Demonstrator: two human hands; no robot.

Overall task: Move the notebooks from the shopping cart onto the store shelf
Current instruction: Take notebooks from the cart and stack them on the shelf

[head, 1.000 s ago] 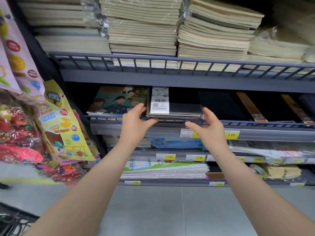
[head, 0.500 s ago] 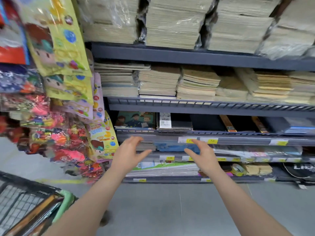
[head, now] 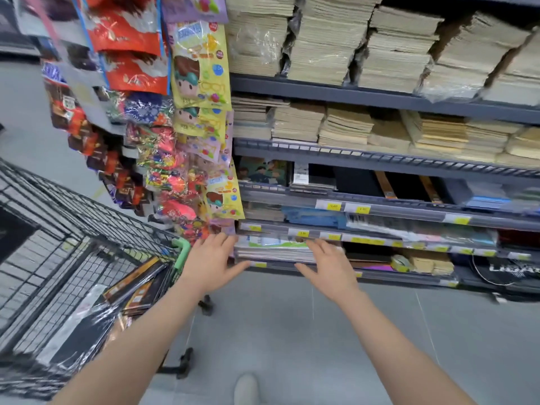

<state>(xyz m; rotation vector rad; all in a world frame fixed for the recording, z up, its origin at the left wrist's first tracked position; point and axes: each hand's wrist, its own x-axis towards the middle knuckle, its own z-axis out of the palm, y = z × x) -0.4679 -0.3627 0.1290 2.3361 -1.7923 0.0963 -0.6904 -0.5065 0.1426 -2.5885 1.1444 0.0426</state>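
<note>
Both hands are spread and hold nothing: the left hand (head: 211, 260) and right hand (head: 327, 266) hang before the lower shelf (head: 380, 213). Plastic-wrapped notebooks (head: 137, 287) lie in the cart (head: 58, 235), beside the left arm. Since a second ago the hands have drawn back from the shelf and the cart has come into view.
</note>
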